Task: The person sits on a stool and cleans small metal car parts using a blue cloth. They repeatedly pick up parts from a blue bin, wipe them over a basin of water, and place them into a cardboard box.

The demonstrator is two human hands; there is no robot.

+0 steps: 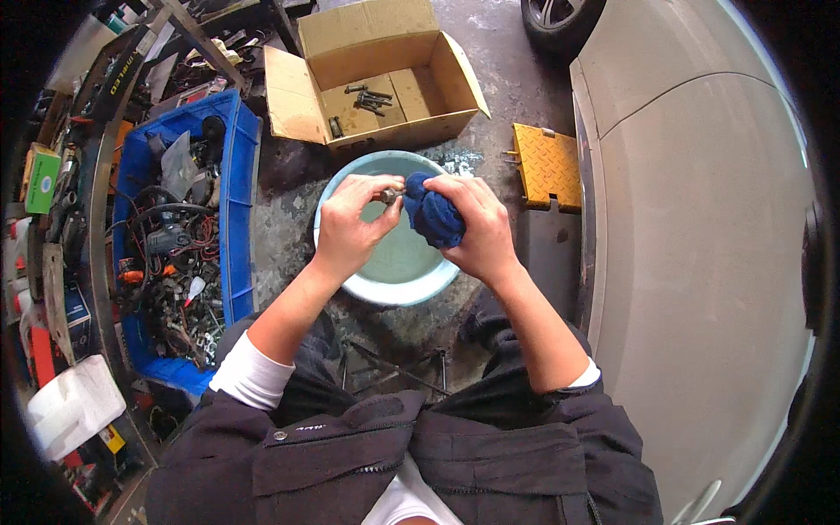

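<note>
Both hands are raised over a round light-blue basin (394, 295) holding cloudy water. Between its thumb and fingers, my left hand (351, 220) grips a small metal part (390, 195), perhaps a bolt, largely covered by the fingers. A bunched dark-blue cloth (436, 213) is in my right hand (478, 223), close against the end of that part. Just beyond the basin stands an open cardboard box (407, 134). Several dark metal bolts (373, 100) lie on its bottom, with a few more pieces near its left corner.
At the left, a blue plastic crate (239, 197) is full of cables, fasteners and used parts, beside a cluttered metal shelf (98, 230). A car's body panel (695, 216) rises close on the right. A yellow ramp piece (548, 164) lies next to the car.
</note>
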